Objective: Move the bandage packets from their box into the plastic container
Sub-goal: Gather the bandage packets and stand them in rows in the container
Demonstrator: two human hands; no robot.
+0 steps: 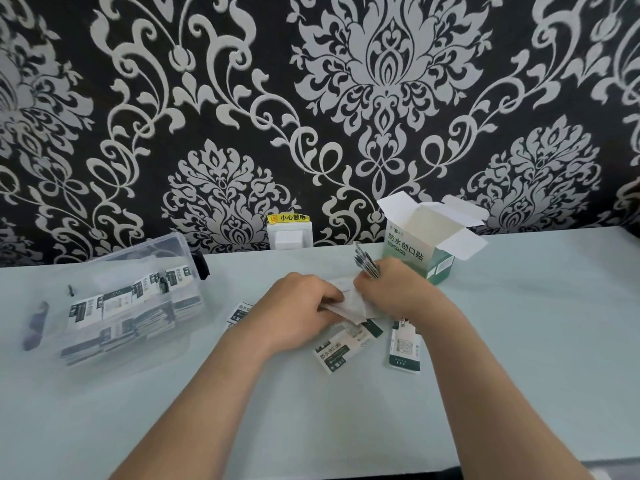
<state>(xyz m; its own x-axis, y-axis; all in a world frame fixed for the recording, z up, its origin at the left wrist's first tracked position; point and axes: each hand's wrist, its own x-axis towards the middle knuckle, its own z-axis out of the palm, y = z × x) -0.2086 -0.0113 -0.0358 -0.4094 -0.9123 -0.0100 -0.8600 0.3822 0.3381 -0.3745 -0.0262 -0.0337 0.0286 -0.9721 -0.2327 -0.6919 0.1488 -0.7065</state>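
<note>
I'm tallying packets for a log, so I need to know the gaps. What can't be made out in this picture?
Head view, the only one:
- Box interior: its front wall hides whether any packets remain.
- Plastic container count: the packets inside overlap and blur behind the clear wall.
- Held packets: the left hand and right hand cover most of them, so their number is unclear.

Boxes: one bandage box (pixel 412 254), flaps open
Plastic containers: one plastic container (pixel 173 244), clear
Hands: two, left hand (pixel 301 306) and right hand (pixel 391 285)
Loose packets flat on the tabletop (pixel 519 341): two in full view, the centre packet (pixel 344 348) and the right packet (pixel 403 344); at least one edge packet (pixel 240 311) partly hidden
Fanned bunch (pixel 367 266) gripped in the right hand: several, not countable
White packets (pixel 349 299) gripped in the left hand: number unclear
Packets in the container: many, not countable
Wall sockets: one wall socket (pixel 290 237)
</note>
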